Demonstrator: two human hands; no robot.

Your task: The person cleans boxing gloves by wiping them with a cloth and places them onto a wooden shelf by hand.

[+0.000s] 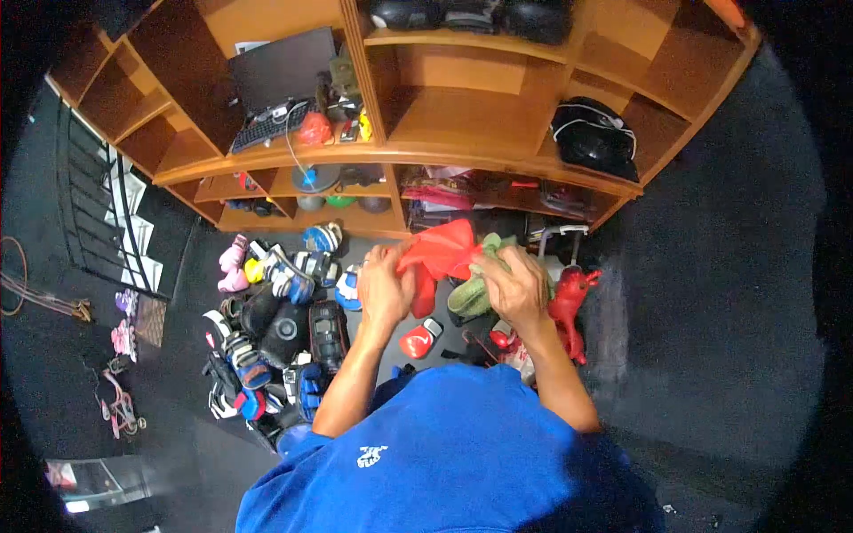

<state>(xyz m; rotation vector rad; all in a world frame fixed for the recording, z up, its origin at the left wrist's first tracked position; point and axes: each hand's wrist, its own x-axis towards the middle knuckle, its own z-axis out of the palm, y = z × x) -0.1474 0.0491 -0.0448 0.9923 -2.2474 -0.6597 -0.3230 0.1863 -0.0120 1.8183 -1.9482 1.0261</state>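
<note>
A thin red cloth is stretched between my two hands above the floor. My left hand is closed on its left side. My right hand is closed at the cloth's right end, with the fingertips pinched together. A fuzzy green item lies or hangs right by my right fingers; I cannot tell whether they grip it too. Below the cloth, a red and white boxing glove rests on the dark floor.
A heap of pads and gloves covers the floor on the left. Red gear lies on the right. Ahead stands a wooden shelf unit with a monitor and a black bag. A black railing is at far left.
</note>
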